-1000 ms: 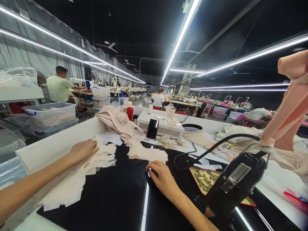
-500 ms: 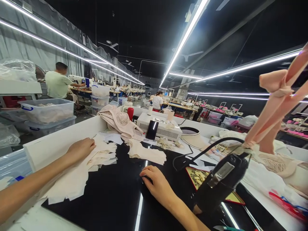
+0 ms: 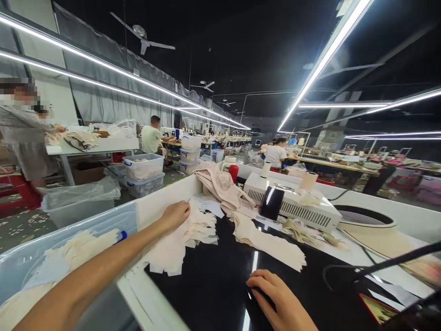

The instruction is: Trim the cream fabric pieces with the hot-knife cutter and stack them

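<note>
My left hand is closed at the upper left of a spread stack of pale cream fabric pieces, its fingers bent onto the fabric and the fingertips partly hidden. My right hand hovers or rests low over the glossy black tabletop, fingers loosely bent, thumb apart, nothing visible in it. Ahead of it lies a second stack of cream fabric pieces. Behind the left stack sit a white paper and a heap of beige lace bras.
A smartphone leans against a white vented machine. At the right are a black cable and a red-rimmed tray. Left of the table stands a clear blue bin holding fabric. Co-workers sit and stand farther off.
The view has swung left, bringing in the fabric bin and a standing person. My left hand stays at the fabric stack; my right hand stays over the black tabletop.
</note>
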Available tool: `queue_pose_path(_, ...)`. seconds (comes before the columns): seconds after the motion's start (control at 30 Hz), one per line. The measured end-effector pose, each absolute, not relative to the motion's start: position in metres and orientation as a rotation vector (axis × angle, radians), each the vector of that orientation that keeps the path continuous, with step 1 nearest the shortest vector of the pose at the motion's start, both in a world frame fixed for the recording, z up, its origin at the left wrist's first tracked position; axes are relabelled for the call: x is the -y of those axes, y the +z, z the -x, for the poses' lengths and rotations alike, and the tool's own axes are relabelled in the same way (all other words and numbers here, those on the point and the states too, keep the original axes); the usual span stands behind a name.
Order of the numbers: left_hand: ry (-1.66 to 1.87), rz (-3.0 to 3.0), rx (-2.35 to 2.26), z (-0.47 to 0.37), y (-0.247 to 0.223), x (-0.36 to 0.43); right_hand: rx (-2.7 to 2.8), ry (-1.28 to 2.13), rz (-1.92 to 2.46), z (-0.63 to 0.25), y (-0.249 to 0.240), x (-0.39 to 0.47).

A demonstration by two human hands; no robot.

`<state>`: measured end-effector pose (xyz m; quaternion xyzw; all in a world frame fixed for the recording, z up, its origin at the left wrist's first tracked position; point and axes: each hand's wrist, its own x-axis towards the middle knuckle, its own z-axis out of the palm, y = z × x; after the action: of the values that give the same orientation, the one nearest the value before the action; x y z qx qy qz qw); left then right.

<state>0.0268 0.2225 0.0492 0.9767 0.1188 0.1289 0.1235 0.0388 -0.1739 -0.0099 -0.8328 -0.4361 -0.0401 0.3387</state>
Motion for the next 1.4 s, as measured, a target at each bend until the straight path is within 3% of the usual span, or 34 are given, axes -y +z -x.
queue_pose_path(0.23,0.482,-2.708,-0.128,-0.012,0.061,-0.213,1.110,0.062,2.097,-0.034,-0.014,0.165)
queue_pose_path(0.4,0.494,-2.567,0.103,0.002,0.073,-0.186,0.731,0.227,1.923,-0.021,0.002,0.145)
queue_pose_path(0.73,0.262,-2.326,0.476,0.027,0.072,-0.090,0.443,0.484,1.521,0.000,0.028,0.124)
queue_pose_path(1.17,-0.161,-1.907,0.292,0.021,0.044,-0.062,0.369,0.488,1.415,0.018,0.039,0.145)
queue_pose_path(1.4,-0.210,-1.781,0.172,0.025,0.050,-0.057,0.316,0.597,1.389,0.024,0.038,0.148)
